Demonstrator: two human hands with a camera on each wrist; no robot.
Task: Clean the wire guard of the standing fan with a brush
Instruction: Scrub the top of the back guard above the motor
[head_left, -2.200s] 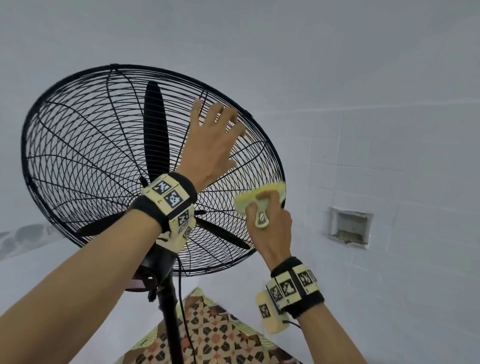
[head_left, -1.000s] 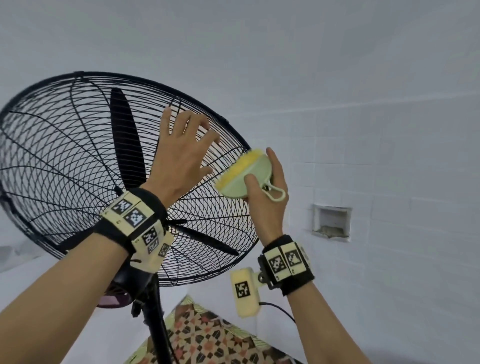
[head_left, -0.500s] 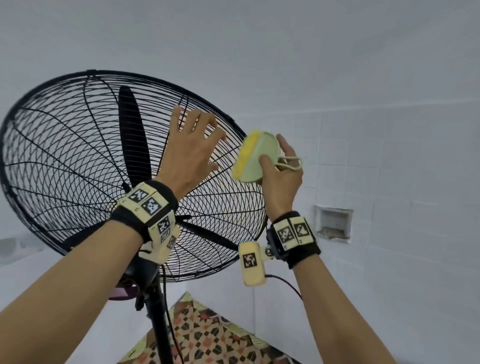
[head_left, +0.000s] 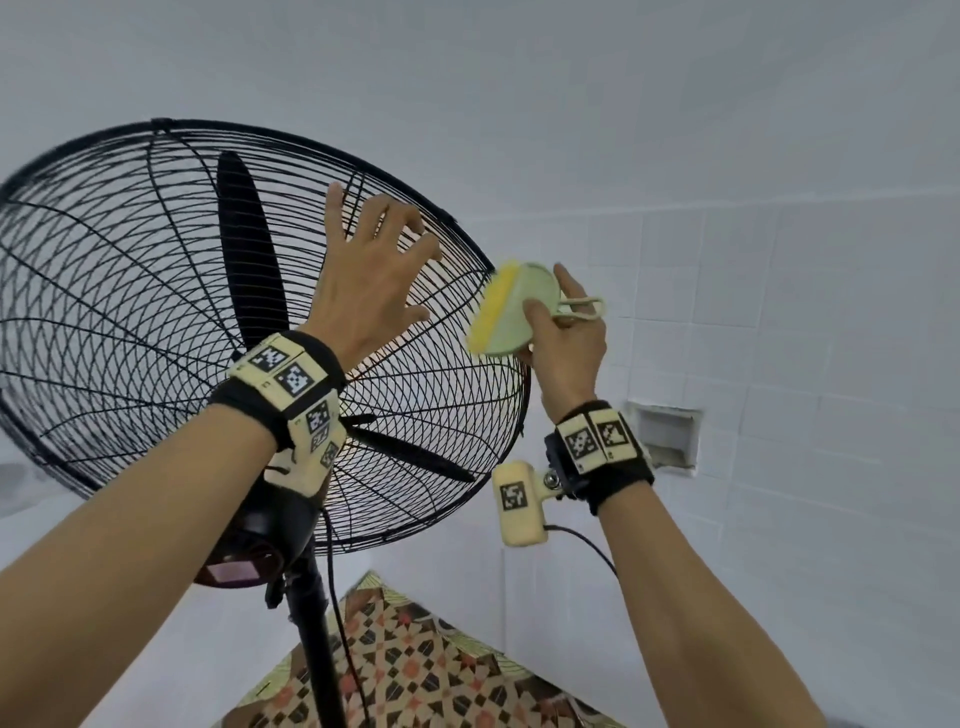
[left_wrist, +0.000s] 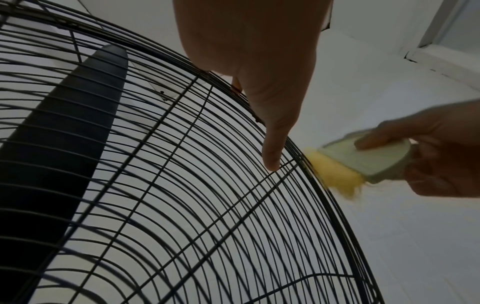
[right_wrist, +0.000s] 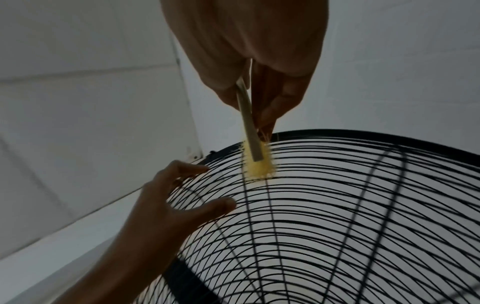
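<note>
While the left hand (head_left: 363, 291) lies spread on one wire guard (head_left: 130, 291), the right hand (head_left: 569, 338) pinches one brush (head_left: 506, 312).

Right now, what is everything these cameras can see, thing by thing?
black wire guard: one, black, round, on the standing fan, upper left.
black fan blades: three seen, black, behind the guard.
black fan pole: one, black, under the fan head.
pale green brush with yellow bristles: one, bristles on the guard's right rim.
white tiled wall: one, white, right side.
wall recess: one, white, in the tiles, right.
patterned floor tiles: brown and cream, bottom.
wrist bands with square markers: two, black and cream.
left hand: fingers spread on the guard.
right hand: grips the brush.
</note>
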